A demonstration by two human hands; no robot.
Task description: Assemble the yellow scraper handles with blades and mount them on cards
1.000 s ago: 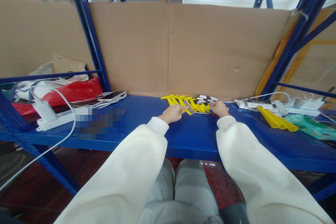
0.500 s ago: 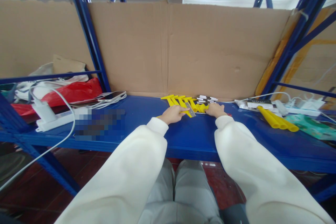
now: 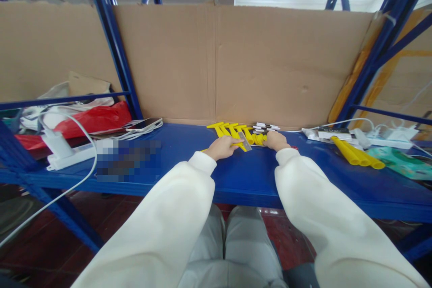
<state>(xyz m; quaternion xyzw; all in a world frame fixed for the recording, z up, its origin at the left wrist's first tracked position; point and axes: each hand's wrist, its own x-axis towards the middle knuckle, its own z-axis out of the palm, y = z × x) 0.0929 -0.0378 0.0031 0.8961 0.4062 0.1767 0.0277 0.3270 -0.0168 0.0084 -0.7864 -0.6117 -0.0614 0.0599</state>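
Observation:
My left hand (image 3: 221, 147) is closed around the yellow handle of a scraper (image 3: 247, 141), whose flat grey metal blade points up and to the right. Just beyond it lies a row of yellow T-shaped handles (image 3: 222, 130). Over a small heap of yellow pieces (image 3: 259, 139), my right hand (image 3: 276, 141) has its fingers bent inward at the heap's right side. What those fingertips hold is hidden. Behind the heap are several small black-and-white packets (image 3: 266, 127).
A blue shelf (image 3: 243, 184) bears everything, with a cardboard sheet (image 3: 270, 63) upright behind it. Yellow tubes (image 3: 357, 154) and a teal pouch (image 3: 400, 162) lie at right. At left are a phone (image 3: 145, 124), a white power strip (image 3: 76, 155) and a red bag (image 3: 97, 121).
My right hand has shifted slightly to the left, and its fingers are drawn in more. The left hand and the scraper look unmoved.

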